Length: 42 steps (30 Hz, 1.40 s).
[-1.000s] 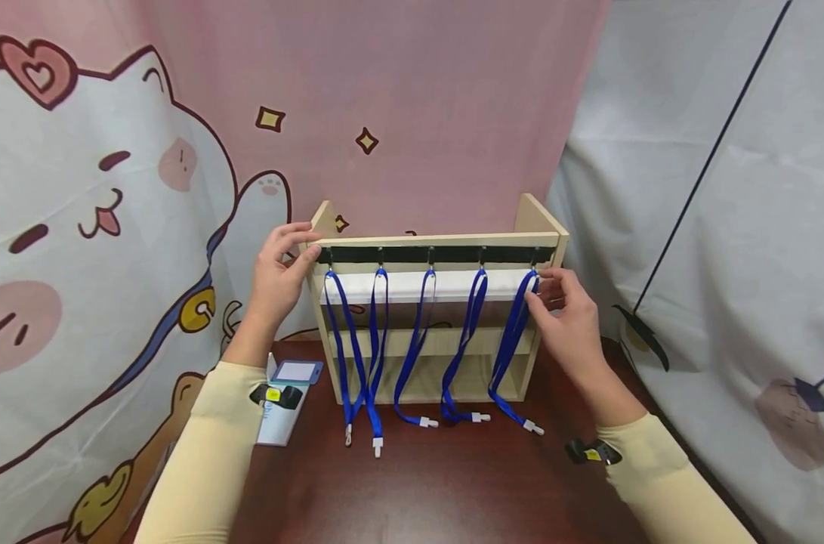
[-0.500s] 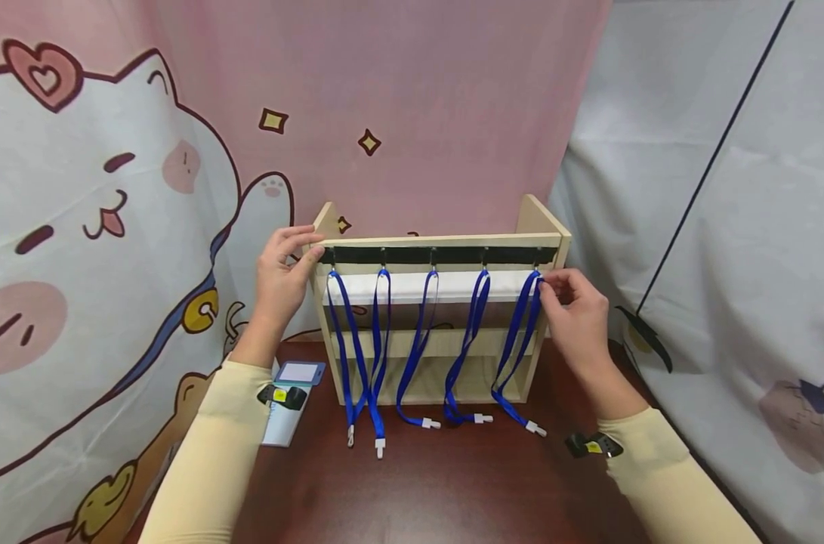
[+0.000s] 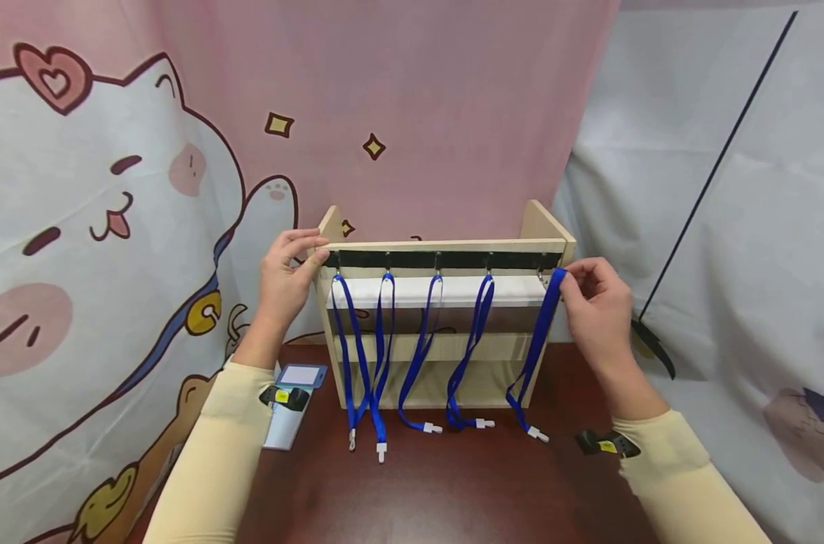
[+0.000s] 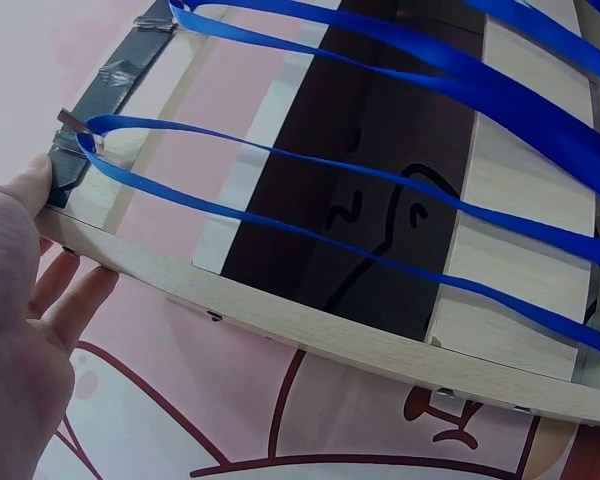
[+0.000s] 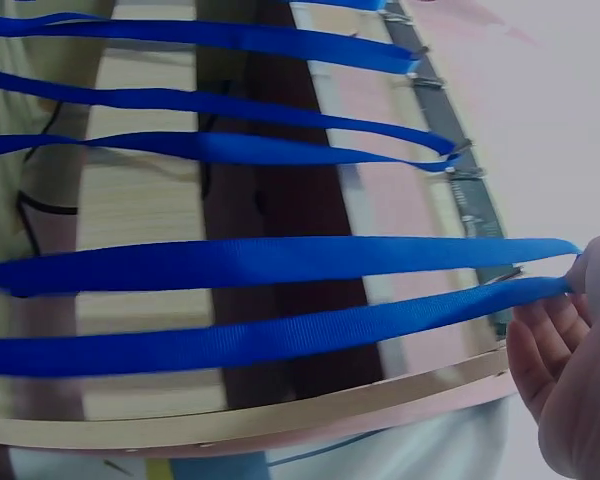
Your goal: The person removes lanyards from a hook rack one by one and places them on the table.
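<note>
Your right hand (image 3: pixel 598 306) pinches the rightmost lanyard (image 3: pixel 542 325) by the top of its loop, strap between thumb and fingers. That point sits just right of the end hook (image 3: pixel 543 264), at the rack's (image 3: pixel 547 219) right upright. Strap runs down-left from your fingers; its white clip (image 3: pixel 538 434) lies on the table (image 3: pixel 412 491). Your left hand (image 3: pixel 285 279) grips the rack's upper left corner, thumb in front, fingers round the side, well apart from that lanyard. Four other lanyards (image 3: pixel 478 321) hang between your hands.
</note>
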Each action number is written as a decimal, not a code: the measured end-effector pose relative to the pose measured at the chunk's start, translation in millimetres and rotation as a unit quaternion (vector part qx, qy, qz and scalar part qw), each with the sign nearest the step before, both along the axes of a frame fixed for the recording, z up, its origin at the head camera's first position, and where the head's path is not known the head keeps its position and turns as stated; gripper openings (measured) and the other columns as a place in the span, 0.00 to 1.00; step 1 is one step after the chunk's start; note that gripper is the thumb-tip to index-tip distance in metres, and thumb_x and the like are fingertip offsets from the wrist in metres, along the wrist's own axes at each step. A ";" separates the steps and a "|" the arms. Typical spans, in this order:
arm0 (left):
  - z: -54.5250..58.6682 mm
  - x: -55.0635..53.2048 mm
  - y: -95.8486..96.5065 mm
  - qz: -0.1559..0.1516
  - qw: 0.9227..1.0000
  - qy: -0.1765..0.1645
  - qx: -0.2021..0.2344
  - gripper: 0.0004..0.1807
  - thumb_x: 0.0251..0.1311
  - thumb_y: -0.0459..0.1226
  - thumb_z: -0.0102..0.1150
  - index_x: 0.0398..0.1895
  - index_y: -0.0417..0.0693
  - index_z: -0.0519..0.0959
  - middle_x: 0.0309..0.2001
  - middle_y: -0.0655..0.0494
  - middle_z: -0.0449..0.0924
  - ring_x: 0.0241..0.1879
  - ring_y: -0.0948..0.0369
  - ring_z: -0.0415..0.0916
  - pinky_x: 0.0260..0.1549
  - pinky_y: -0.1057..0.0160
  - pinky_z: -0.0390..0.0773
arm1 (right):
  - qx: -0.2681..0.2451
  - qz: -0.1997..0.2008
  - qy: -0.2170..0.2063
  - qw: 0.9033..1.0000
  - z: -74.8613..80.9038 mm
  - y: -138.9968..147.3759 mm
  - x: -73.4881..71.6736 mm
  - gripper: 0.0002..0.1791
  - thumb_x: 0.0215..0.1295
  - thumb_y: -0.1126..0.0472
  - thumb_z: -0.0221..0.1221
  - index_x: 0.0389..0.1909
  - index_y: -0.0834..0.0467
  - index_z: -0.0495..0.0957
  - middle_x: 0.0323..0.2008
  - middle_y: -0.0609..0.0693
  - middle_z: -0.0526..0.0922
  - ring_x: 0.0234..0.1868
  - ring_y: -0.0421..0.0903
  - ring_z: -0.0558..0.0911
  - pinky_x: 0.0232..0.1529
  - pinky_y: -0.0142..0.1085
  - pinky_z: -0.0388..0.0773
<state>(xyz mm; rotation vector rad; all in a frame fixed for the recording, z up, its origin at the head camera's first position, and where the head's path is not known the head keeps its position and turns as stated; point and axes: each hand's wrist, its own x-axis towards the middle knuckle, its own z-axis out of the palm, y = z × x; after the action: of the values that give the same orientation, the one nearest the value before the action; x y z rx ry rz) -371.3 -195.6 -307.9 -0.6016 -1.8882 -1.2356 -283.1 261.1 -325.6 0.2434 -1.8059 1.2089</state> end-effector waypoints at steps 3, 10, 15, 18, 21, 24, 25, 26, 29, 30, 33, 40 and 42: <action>-0.3 -0.3 1.3 0.000 1.000 -0.002 0.002 0.09 0.70 0.31 0.74 0.51 0.42 0.92 0.63 0.48 0.84 0.64 0.52 0.77 0.51 0.65 0.74 | -0.003 0.005 0.007 1.000 14.1 -2.4 10.9 0.04 0.76 0.73 0.61 0.42 0.72 0.80 0.27 0.46 0.80 0.26 0.38 0.74 0.27 0.26 0.69; 1.7 2.3 -5.9 0.007 1.000 -0.010 0.003 0.09 0.71 0.30 0.73 0.52 0.42 0.92 0.63 0.49 0.84 0.66 0.52 0.76 0.58 0.67 0.73 | 0.005 0.007 0.022 1.000 31.1 11.1 6.2 0.05 0.76 0.71 0.60 0.42 0.73 0.80 0.26 0.43 0.80 0.25 0.37 0.75 0.26 0.24 0.72; 4.0 5.4 -9.1 0.012 1.000 -0.019 0.005 0.09 0.71 0.32 0.73 0.52 0.44 0.92 0.64 0.51 0.84 0.67 0.54 0.75 0.56 0.63 0.73 | 0.000 0.014 0.030 0.999 39.7 28.7 -4.4 0.06 0.76 0.71 0.60 0.42 0.73 0.80 0.26 0.43 0.81 0.23 0.40 0.78 0.25 0.22 0.76; 3.4 6.3 -7.9 0.014 1.000 -0.025 0.001 0.10 0.72 0.33 0.73 0.53 0.43 0.92 0.65 0.51 0.83 0.67 0.54 0.75 0.54 0.64 0.73 | -0.008 0.009 0.034 0.999 45.2 36.6 -3.9 0.04 0.75 0.71 0.60 0.41 0.70 0.81 0.26 0.42 0.82 0.22 0.39 0.78 0.25 0.22 0.77; 2.1 10.8 -5.8 0.020 0.999 -0.032 0.001 0.10 0.73 0.31 0.71 0.54 0.40 0.91 0.65 0.47 0.82 0.66 0.53 0.74 0.52 0.68 0.73 | -0.008 -0.001 0.034 0.999 48.5 42.5 -3.1 0.03 0.75 0.71 0.61 0.40 0.66 0.82 0.26 0.41 0.83 0.22 0.37 0.79 0.25 0.22 0.78; 4.7 21.6 -1.6 0.019 0.999 -0.037 0.005 0.10 0.74 0.29 0.69 0.53 0.35 0.90 0.65 0.41 0.81 0.65 0.53 0.73 0.47 0.71 0.74 | -0.004 -0.007 0.034 0.999 52.7 48.2 -6.6 0.03 0.74 0.71 0.61 0.39 0.65 0.82 0.27 0.40 0.83 0.22 0.35 0.79 0.26 0.21 0.78; 6.9 26.1 0.2 0.017 0.999 -0.037 0.007 0.10 0.74 0.28 0.69 0.53 0.34 0.89 0.65 0.40 0.81 0.64 0.53 0.73 0.45 0.71 0.74 | -0.007 -0.006 0.033 0.999 55.4 49.9 -8.5 0.03 0.74 0.71 0.61 0.39 0.65 0.82 0.27 0.40 0.83 0.23 0.35 0.79 0.26 0.21 0.78; 9.3 30.1 1.9 0.017 0.999 -0.036 0.006 0.10 0.75 0.28 0.68 0.54 0.33 0.89 0.65 0.39 0.81 0.63 0.54 0.73 0.44 0.71 0.74 | -0.008 -0.009 0.031 0.999 58.6 51.6 -10.4 0.03 0.75 0.70 0.60 0.39 0.64 0.82 0.27 0.40 0.83 0.23 0.35 0.79 0.26 0.21 0.79; 15.6 37.0 6.2 0.015 0.999 -0.032 0.001 0.10 0.75 0.29 0.68 0.54 0.33 0.89 0.65 0.39 0.81 0.62 0.56 0.73 0.43 0.71 0.74 | -0.025 -0.014 0.012 1.000 72.2 55.5 -15.2 0.04 0.76 0.69 0.59 0.39 0.62 0.81 0.27 0.39 0.82 0.24 0.36 0.79 0.28 0.21 0.79; 16.1 36.3 6.5 0.016 0.999 -0.031 0.001 0.10 0.75 0.29 0.68 0.54 0.33 0.89 0.66 0.40 0.81 0.62 0.56 0.73 0.44 0.71 0.74 | -0.031 -0.014 0.002 0.999 77.5 55.7 -15.9 0.05 0.77 0.68 0.59 0.39 0.60 0.81 0.27 0.40 0.82 0.24 0.37 0.79 0.29 0.21 0.79; 9.6 22.6 3.4 0.018 0.999 -0.033 0.001 0.10 0.75 0.30 0.69 0.54 0.36 0.90 0.66 0.44 0.81 0.63 0.56 0.73 0.46 0.70 0.74 | -0.042 -0.017 -0.028 0.999 89.8 56.6 -18.9 0.06 0.77 0.67 0.57 0.39 0.57 0.80 0.28 0.39 0.82 0.26 0.37 0.80 0.31 0.21 0.79; 11.2 23.4 11.1 0.001 1.000 -0.021 0.006 0.09 0.74 0.28 0.69 0.53 0.34 0.89 0.66 0.41 0.81 0.62 0.58 0.73 0.40 0.71 0.78 | -0.026 -0.049 -0.068 0.996 86.8 83.3 -64.1 0.04 0.78 0.65 0.58 0.42 0.55 0.81 0.32 0.36 0.81 0.32 0.34 0.80 0.34 0.22 0.77; 14.0 28.5 14.2 -0.001 1.000 -0.018 0.003 0.09 0.75 0.28 0.68 0.53 0.33 0.89 0.66 0.40 0.80 0.62 0.57 0.73 0.40 0.74 0.79 | -0.024 -0.056 -0.076 0.995 84.6 91.4 -75.9 0.04 0.78 0.63 0.58 0.43 0.54 0.81 0.32 0.36 0.81 0.33 0.34 0.80 0.36 0.23 0.76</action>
<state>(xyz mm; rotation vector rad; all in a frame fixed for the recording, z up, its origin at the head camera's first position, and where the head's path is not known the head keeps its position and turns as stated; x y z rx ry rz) -342.8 -181.4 -293.9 -0.5822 -1.9137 -1.2610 -359.1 352.5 -241.0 0.0228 -1.8914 1.2153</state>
